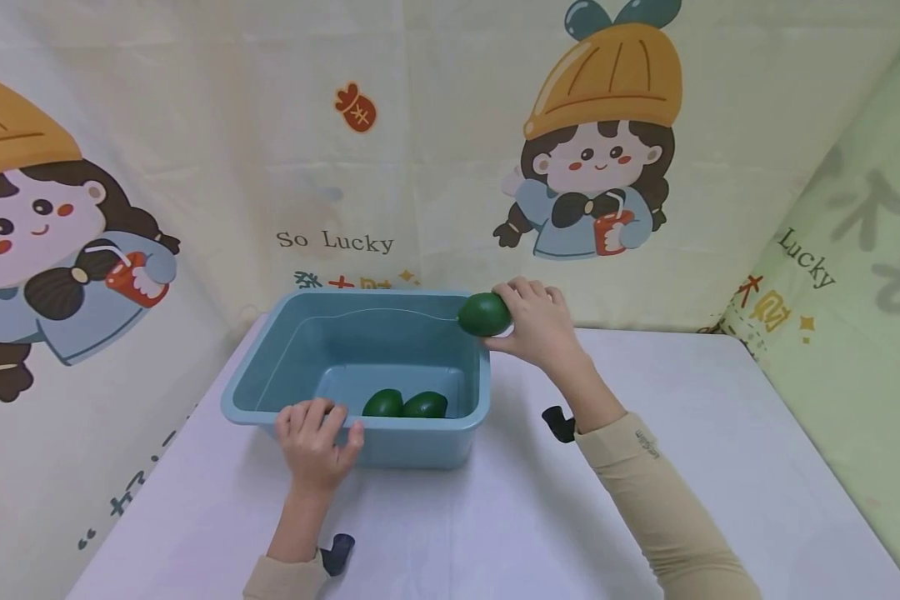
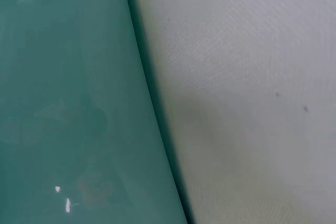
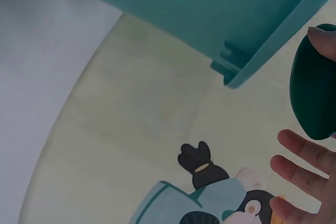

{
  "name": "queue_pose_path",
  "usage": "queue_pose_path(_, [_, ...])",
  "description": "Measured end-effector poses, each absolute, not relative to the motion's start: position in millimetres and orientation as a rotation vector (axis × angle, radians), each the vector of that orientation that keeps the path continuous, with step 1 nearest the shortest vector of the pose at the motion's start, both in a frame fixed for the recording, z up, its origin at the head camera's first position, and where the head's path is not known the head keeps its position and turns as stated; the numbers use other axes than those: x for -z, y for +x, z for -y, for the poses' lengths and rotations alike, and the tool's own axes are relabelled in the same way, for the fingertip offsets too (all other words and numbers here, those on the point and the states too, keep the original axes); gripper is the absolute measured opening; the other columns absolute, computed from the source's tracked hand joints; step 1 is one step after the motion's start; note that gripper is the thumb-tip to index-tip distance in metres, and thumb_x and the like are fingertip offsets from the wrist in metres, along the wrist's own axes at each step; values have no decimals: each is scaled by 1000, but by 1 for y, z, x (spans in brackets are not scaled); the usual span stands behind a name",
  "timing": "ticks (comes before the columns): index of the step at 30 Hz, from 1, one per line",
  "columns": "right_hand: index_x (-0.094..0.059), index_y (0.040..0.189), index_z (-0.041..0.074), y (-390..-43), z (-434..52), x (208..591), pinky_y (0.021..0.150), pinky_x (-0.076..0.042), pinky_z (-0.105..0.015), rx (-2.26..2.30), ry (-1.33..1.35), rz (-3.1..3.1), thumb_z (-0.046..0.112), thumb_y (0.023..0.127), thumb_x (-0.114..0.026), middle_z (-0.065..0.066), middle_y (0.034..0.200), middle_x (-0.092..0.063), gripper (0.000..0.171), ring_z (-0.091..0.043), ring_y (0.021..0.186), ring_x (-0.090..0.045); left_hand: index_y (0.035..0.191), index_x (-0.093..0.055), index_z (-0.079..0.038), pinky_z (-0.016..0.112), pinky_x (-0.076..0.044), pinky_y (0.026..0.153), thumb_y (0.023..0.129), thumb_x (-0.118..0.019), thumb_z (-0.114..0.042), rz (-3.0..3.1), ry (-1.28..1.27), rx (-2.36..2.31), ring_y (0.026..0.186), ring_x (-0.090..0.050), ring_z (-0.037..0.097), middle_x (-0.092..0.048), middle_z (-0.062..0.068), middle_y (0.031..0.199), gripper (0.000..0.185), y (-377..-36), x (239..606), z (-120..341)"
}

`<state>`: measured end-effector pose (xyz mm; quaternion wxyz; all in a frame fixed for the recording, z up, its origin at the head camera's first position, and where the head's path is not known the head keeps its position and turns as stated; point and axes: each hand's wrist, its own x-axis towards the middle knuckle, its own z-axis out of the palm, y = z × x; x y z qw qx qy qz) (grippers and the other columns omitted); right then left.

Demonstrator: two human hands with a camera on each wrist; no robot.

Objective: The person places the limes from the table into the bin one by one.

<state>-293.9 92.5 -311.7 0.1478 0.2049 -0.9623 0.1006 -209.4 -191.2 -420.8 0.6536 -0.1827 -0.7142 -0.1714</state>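
Head view shows a white table (image 1: 645, 467) against cartoon-print cloth (image 1: 420, 167), the left hand (image 1: 315, 446) curled over the near rim of the blue tub (image 1: 270, 350) and the right hand (image 1: 540, 325) gripping a green avocado (image 1: 483, 314) above its far right corner, two avocados (image 1: 405, 405) inside.

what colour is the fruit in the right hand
Dark green; the fruit in the right hand shows best in the head view.

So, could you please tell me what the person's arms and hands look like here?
Both hands, left hand and right hand, are bare. Each arm wears a long beige sleeve, the right one with small dark lettering near the cuff. A small dark mount sits at each wrist.
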Motion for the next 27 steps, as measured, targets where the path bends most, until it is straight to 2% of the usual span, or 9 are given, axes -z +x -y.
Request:
queue_pose_path(11, [-50, 122, 13, -297, -69, 312, 93, -33, -51, -237, 673, 2776, 50, 69, -72, -9, 119, -51, 68, -29, 112, -45, 59, -56, -2, 46, -28, 64, 88, -45, -37, 1626, -415, 391, 60, -43, 30, -51, 13, 60, 47, -208, 419, 191])
queue_pose_path(27, [-50, 123, 15, -302, -43, 319, 94, -33, -49, -164, 753, 2803, 52, 70, -70, -7, 118, -49, 68, -27, 111, -45, 59, -57, -2, 46, -28, 63, 89, -43, -38, 1629, -410, 389, 60, -43, 31, -52, 13, 60, 49, -209, 420, 191])
